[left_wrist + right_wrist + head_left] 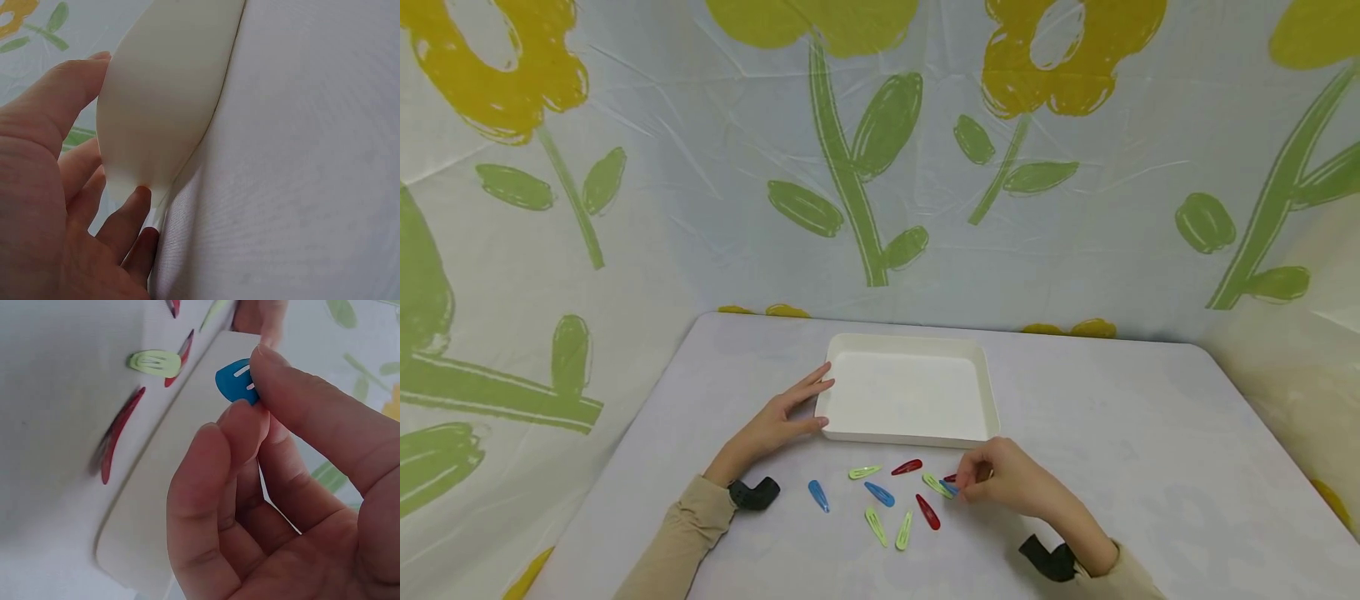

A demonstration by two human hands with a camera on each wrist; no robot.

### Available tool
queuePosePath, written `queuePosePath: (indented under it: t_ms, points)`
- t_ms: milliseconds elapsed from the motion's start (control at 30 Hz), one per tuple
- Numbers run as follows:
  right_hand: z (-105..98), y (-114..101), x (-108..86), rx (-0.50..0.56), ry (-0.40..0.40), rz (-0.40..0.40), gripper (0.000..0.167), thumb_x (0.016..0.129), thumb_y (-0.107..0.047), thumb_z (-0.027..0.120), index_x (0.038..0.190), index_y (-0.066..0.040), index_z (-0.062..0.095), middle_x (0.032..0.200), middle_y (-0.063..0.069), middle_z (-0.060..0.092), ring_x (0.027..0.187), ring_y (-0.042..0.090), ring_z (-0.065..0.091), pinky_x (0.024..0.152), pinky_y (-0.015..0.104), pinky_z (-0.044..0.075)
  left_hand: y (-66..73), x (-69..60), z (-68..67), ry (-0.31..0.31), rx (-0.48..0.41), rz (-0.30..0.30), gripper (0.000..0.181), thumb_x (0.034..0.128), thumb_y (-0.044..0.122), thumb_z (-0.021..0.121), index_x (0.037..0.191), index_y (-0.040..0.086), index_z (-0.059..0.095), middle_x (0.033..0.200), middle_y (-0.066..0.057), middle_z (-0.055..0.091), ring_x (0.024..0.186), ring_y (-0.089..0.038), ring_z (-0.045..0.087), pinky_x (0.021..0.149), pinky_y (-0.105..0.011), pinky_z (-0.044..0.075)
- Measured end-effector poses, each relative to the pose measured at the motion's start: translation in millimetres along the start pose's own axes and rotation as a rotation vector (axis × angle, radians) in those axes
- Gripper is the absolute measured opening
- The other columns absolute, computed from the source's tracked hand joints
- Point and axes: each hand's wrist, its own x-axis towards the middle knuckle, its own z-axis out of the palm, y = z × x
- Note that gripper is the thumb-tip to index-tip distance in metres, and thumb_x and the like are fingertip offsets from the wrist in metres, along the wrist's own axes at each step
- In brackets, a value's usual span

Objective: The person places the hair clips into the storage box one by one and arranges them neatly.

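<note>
My right hand (1011, 479) pinches a blue snap hair clip (232, 381) between thumb and forefinger, just off the front right corner of the white tray (910, 396). In the head view, a green hair clip (934, 485) and a mostly hidden red clip lie beside those fingertips. My left hand (778, 421) touches the tray's left end with extended fingers; the left wrist view shows fingertips against its outer wall (162, 94). In front of the tray lie more clips, including a red clip (928, 512), a blue clip (879, 494) and a green clip (876, 527).
The tray's low walls stand between the hands and its bare floor. One blue clip (818, 496) lies apart at the left of the group. A flower-printed cloth (700, 167) rises behind the white table (1112, 400).
</note>
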Motion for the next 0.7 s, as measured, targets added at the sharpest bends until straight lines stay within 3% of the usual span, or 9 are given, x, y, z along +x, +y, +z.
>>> queuePosePath:
  t_ms: [67,700]
  points:
    - [-1,-2,1.0,0.002,0.003,-0.006,0.015,0.079,0.001,0.078,0.076,-0.010,0.068,0.071,-0.005,0.062,0.064,0.008,0.055,0.058,0.023,0.048,9.8,-1.1,0.2,0.000,-0.008,-0.011,0.063,0.0915,0.009,0.072,0.148,0.002,0.044,0.164,-0.009,0.020,0.152,-0.025,0.012,0.113,-0.018,0.014]
    - [-17,-20,10.0,-0.040,0.073,-0.068,0.014,0.082,-0.005,0.078,0.078,-0.013,0.067,0.071,-0.006,0.062,0.065,0.010,0.057,0.058,0.024,0.047,11.4,-2.4,-0.1,0.001,-0.008,-0.001,0.063,0.0915,0.007,0.071,0.148,0.002,0.044,0.164,-0.011,0.020,0.151,-0.028,0.012,0.113,-0.020,0.014]
